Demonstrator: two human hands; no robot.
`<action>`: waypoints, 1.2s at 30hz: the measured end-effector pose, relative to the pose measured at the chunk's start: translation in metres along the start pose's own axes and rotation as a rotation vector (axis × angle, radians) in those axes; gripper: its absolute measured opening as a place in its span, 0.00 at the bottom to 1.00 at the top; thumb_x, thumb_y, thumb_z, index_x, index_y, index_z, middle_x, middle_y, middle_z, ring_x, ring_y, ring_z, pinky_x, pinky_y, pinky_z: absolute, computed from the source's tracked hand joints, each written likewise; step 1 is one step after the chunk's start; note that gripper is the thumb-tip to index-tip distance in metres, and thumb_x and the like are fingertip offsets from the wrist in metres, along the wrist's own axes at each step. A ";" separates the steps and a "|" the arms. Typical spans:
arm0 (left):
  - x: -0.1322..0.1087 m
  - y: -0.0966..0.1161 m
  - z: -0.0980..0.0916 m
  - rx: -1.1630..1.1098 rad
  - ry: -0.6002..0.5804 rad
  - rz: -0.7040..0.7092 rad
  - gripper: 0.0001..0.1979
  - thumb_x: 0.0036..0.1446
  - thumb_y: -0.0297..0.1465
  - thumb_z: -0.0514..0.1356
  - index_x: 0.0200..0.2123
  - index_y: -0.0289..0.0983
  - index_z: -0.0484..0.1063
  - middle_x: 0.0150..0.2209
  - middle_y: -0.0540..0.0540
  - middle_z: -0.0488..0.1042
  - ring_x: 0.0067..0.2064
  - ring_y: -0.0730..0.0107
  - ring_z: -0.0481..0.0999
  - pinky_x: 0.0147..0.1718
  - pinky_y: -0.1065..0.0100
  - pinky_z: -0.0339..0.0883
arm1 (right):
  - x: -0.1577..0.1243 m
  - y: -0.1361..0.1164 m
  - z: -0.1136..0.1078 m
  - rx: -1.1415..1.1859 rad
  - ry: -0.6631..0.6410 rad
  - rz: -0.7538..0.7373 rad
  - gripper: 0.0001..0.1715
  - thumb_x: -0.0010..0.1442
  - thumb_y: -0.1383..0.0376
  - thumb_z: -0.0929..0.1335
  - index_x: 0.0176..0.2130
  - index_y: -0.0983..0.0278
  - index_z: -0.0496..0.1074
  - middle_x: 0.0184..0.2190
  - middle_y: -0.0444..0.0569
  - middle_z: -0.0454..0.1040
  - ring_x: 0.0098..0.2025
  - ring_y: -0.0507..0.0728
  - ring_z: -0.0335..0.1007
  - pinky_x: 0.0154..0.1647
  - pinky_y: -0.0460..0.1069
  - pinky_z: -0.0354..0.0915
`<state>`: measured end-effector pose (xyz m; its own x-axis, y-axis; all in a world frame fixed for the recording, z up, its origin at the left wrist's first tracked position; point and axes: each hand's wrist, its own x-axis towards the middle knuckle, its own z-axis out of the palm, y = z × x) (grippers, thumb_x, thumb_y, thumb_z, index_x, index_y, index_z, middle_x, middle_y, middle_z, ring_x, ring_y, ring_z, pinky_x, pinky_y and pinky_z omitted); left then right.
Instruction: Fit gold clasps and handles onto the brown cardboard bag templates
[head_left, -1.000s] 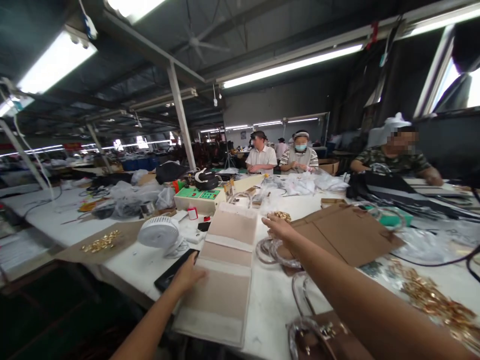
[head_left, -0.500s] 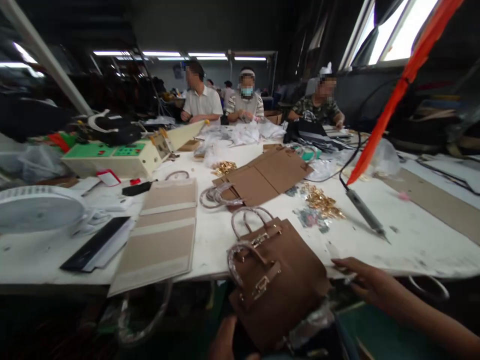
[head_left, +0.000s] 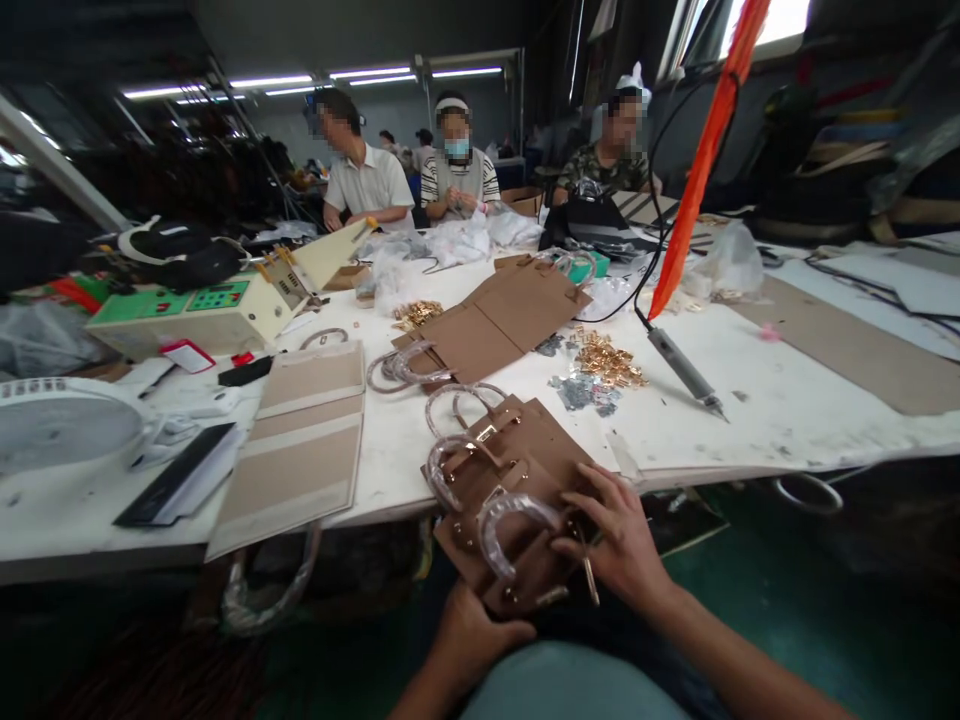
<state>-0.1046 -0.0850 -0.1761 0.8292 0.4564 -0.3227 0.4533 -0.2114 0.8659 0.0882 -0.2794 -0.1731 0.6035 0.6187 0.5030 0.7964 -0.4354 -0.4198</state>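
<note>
Brown handbag panels with gold hardware lie overlapped at the table's front edge, their curved handles wrapped in clear plastic. Nearest me is another brown handbag panel, tilted over my lap, with a plastic-wrapped handle standing up from it. My left hand grips its lower left edge, thumb on top and the other fingers hidden beneath. On the right side, my right hand pinches the same panel near a dangling narrow strap, its upper fingers resting against the panel behind.
A grey soldering-iron-like tool hangs by an orange-wrapped cord. Gold fittings and silver plates lie in piles. More brown panels, a beige panel, a white fan and a green-topped machine surround them. Several people sit opposite.
My right hand has moved left from the table edge onto the panels. A nearer panel's wrapped handle now stands up in front. My left hand shows more fully, and the view has shifted.
</note>
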 end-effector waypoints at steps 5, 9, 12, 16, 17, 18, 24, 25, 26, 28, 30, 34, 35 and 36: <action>0.026 -0.004 0.018 -0.212 0.081 0.160 0.30 0.44 0.34 0.74 0.53 0.37 0.77 0.54 0.41 0.80 0.58 0.50 0.77 0.60 0.54 0.67 | 0.043 0.004 0.009 0.133 0.023 0.144 0.14 0.57 0.49 0.76 0.34 0.56 0.80 0.54 0.52 0.74 0.55 0.68 0.68 0.55 0.62 0.65; 0.051 0.022 0.018 -0.377 0.263 0.100 0.23 0.50 0.41 0.71 0.47 0.34 0.81 0.47 0.39 0.83 0.52 0.49 0.81 0.54 0.54 0.72 | 0.073 0.015 0.004 0.244 0.069 0.340 0.22 0.54 0.44 0.75 0.33 0.59 0.79 0.41 0.51 0.78 0.45 0.63 0.73 0.47 0.55 0.67; 0.064 0.052 0.002 -0.383 0.403 0.068 0.26 0.50 0.46 0.72 0.46 0.33 0.81 0.45 0.37 0.83 0.50 0.49 0.82 0.52 0.56 0.74 | 0.103 0.013 -0.009 0.243 -0.020 0.560 0.25 0.53 0.41 0.74 0.30 0.60 0.78 0.31 0.48 0.79 0.36 0.61 0.75 0.36 0.52 0.65; 0.079 0.084 -0.035 -0.446 0.433 0.047 0.28 0.52 0.50 0.70 0.47 0.33 0.80 0.47 0.37 0.83 0.49 0.52 0.82 0.48 0.60 0.76 | 0.131 -0.001 -0.027 0.312 -0.162 0.645 0.30 0.57 0.38 0.70 0.29 0.61 0.78 0.27 0.50 0.79 0.34 0.63 0.76 0.34 0.52 0.66; 0.082 0.089 -0.044 -0.470 0.417 0.018 0.28 0.53 0.50 0.69 0.46 0.33 0.80 0.46 0.36 0.83 0.48 0.52 0.83 0.47 0.60 0.76 | 0.131 -0.005 -0.030 0.388 -0.172 0.619 0.30 0.57 0.38 0.69 0.33 0.61 0.79 0.30 0.51 0.80 0.37 0.64 0.77 0.37 0.53 0.68; 0.085 0.093 -0.051 -0.493 0.396 -0.020 0.28 0.53 0.51 0.69 0.46 0.33 0.80 0.45 0.36 0.83 0.46 0.52 0.83 0.45 0.61 0.77 | 0.127 -0.009 -0.031 0.475 -0.175 0.577 0.30 0.57 0.39 0.70 0.41 0.62 0.79 0.37 0.52 0.81 0.41 0.65 0.77 0.41 0.54 0.70; 0.082 0.096 -0.078 -0.172 0.178 0.006 0.30 0.58 0.55 0.61 0.49 0.36 0.77 0.47 0.37 0.82 0.53 0.49 0.80 0.51 0.57 0.74 | 0.086 -0.011 0.006 0.482 -0.050 0.436 0.42 0.56 0.49 0.73 0.64 0.60 0.65 0.63 0.55 0.68 0.64 0.68 0.63 0.66 0.62 0.61; 0.079 0.095 -0.083 0.036 0.183 0.047 0.30 0.58 0.55 0.60 0.50 0.37 0.76 0.47 0.38 0.82 0.54 0.46 0.79 0.53 0.54 0.72 | 0.084 -0.010 0.014 0.441 -0.012 0.442 0.39 0.57 0.51 0.72 0.63 0.60 0.66 0.62 0.56 0.68 0.64 0.68 0.63 0.67 0.63 0.60; 0.076 0.094 -0.089 0.252 0.225 0.057 0.30 0.58 0.55 0.59 0.52 0.38 0.75 0.47 0.38 0.82 0.53 0.44 0.79 0.53 0.50 0.71 | 0.085 -0.009 0.020 0.410 0.020 0.442 0.37 0.58 0.52 0.72 0.63 0.60 0.67 0.61 0.56 0.69 0.63 0.68 0.64 0.67 0.63 0.60; 0.073 0.089 -0.101 0.568 0.405 0.054 0.32 0.59 0.55 0.56 0.57 0.40 0.69 0.48 0.39 0.81 0.48 0.43 0.81 0.47 0.47 0.73 | 0.092 -0.008 0.023 0.375 0.047 0.424 0.34 0.59 0.53 0.72 0.61 0.60 0.68 0.59 0.56 0.71 0.62 0.68 0.65 0.65 0.63 0.61; 0.079 0.081 -0.109 0.667 0.583 0.173 0.34 0.59 0.54 0.55 0.61 0.40 0.64 0.53 0.39 0.77 0.48 0.46 0.81 0.43 0.50 0.75 | 0.101 -0.007 0.016 0.382 0.030 0.390 0.32 0.59 0.54 0.72 0.60 0.60 0.70 0.57 0.55 0.72 0.60 0.67 0.66 0.64 0.62 0.63; 0.105 0.066 -0.103 0.721 0.641 0.590 0.32 0.59 0.50 0.59 0.61 0.39 0.64 0.58 0.38 0.74 0.57 0.50 0.75 0.53 0.52 0.73 | 0.117 0.008 -0.015 0.474 -0.057 0.344 0.25 0.61 0.52 0.72 0.55 0.58 0.75 0.54 0.52 0.75 0.57 0.64 0.70 0.61 0.57 0.66; 0.112 0.064 -0.099 0.745 0.633 0.649 0.31 0.59 0.49 0.60 0.60 0.39 0.66 0.57 0.38 0.75 0.57 0.50 0.75 0.54 0.51 0.72 | 0.122 0.018 -0.022 0.483 -0.063 0.363 0.24 0.62 0.51 0.71 0.53 0.59 0.76 0.52 0.52 0.77 0.54 0.64 0.72 0.58 0.56 0.68; 0.119 0.063 -0.095 0.761 0.624 0.686 0.30 0.59 0.48 0.61 0.59 0.39 0.68 0.56 0.39 0.75 0.56 0.50 0.75 0.54 0.51 0.72 | 0.128 0.030 -0.028 0.469 -0.059 0.399 0.22 0.63 0.50 0.69 0.50 0.60 0.78 0.50 0.53 0.78 0.51 0.63 0.75 0.54 0.55 0.71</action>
<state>-0.0086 0.0382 -0.1229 0.7674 0.3448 0.5406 0.2308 -0.9351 0.2689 0.1903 -0.2321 -0.1000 0.8372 0.5082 0.2020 0.3991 -0.3153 -0.8610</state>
